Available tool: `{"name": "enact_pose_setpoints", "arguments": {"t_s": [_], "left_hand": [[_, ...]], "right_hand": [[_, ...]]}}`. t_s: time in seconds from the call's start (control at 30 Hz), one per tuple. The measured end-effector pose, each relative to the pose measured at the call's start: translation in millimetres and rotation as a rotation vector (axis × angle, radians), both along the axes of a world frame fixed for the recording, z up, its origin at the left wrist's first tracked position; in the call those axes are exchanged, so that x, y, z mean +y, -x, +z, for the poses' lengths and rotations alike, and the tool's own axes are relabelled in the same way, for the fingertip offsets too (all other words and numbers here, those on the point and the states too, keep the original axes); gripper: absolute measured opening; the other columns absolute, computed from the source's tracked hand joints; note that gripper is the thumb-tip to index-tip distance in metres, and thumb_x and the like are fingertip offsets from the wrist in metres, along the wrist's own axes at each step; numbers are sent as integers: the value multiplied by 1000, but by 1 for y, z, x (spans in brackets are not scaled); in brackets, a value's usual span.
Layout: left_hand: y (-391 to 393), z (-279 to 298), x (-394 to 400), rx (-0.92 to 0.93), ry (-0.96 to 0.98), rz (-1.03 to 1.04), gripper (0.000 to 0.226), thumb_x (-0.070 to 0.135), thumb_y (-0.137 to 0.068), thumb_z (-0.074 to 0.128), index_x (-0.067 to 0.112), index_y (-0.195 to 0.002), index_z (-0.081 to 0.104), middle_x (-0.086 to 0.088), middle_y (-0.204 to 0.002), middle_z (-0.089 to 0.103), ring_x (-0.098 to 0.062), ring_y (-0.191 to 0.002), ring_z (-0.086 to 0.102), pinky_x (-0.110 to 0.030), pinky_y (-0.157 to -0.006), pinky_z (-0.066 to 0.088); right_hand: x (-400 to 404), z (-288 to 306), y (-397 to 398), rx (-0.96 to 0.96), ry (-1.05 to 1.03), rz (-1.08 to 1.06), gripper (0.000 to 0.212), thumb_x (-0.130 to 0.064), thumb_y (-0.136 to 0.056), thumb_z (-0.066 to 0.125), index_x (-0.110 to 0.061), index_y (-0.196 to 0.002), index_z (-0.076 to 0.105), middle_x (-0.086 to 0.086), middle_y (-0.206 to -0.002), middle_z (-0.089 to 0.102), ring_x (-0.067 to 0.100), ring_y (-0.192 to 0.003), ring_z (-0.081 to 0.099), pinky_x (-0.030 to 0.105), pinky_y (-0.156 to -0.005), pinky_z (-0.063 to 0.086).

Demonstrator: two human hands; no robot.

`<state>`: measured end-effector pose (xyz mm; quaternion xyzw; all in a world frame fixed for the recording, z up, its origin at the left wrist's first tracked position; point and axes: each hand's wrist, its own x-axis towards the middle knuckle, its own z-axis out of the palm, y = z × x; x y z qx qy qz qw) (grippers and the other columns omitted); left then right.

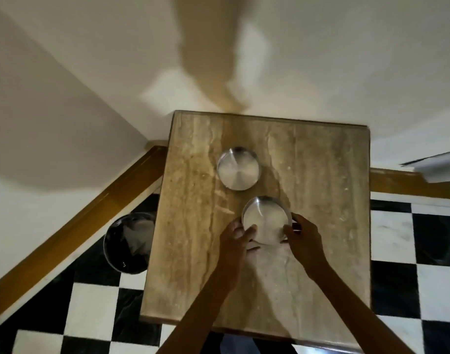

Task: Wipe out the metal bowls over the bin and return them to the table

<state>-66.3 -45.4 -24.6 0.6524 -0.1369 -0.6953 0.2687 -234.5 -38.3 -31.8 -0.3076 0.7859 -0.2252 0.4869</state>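
Two round metal bowls are over the marble-topped table (pixel 193 251). The far bowl (pixel 238 168) rests on the tabletop near its middle. The near bowl (pixel 266 219) is tilted and held between both hands. My left hand (pixel 235 238) grips its left rim with the thumb on the inside. My right hand (pixel 304 235) clasps its right rim. Whether the near bowl touches the tabletop I cannot tell. A black-lined bin (pixel 128 242) with crumpled white paper inside stands on the floor to the table's left.
The table stands in a room corner against cream walls with a wooden skirting board (pixel 73 226). The floor is black-and-white checkered tile (pixel 91 307). A white ledge (pixel 433 167) juts in at the right edge.
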Motion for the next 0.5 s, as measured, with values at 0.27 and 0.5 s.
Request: {"name": "enact_pose_setpoints", "arguments": {"t_s": [0.27,0.5], "left_hand": [[68,-14,-54,-20,104,7,49,4,-87,74,8,-134,59,-15,-126,66,-25,-111,69,-33,-79,65],[71,-14,-62,48,95,44,35,6,-98,60,12,-132,58,-17,-133,64,-27,-118,68,-31,-77,64]], "right_hand": [[-41,-12,38,-6,48,-252,50,-1,-87,62,-8,-136,56,18,-111,69,30,-89,69,39,-69,63],[-56,-11,37,-146,103,-414,53,2,-81,71,-5,-132,59,21,-111,72,31,-96,71,46,-86,60]]}}
